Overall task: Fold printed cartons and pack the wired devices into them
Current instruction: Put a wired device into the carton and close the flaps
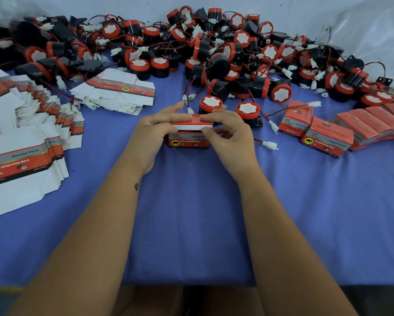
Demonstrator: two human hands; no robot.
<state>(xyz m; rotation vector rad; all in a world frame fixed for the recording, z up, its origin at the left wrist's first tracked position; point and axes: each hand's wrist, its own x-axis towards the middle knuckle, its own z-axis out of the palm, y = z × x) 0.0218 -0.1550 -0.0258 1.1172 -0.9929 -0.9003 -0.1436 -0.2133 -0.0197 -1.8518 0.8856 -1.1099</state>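
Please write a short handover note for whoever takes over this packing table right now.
Left hand and right hand both grip the small red printed carton standing on the blue tablecloth; its white-edged top flap is not yet tucked in.
Done: a row of closed red cartons at the right.
Left: close this carton, then pack on. Flat unfolded carton blanks lie at the left; the heap of black-and-red round wired devices lies along the far side, two just behind the carton.
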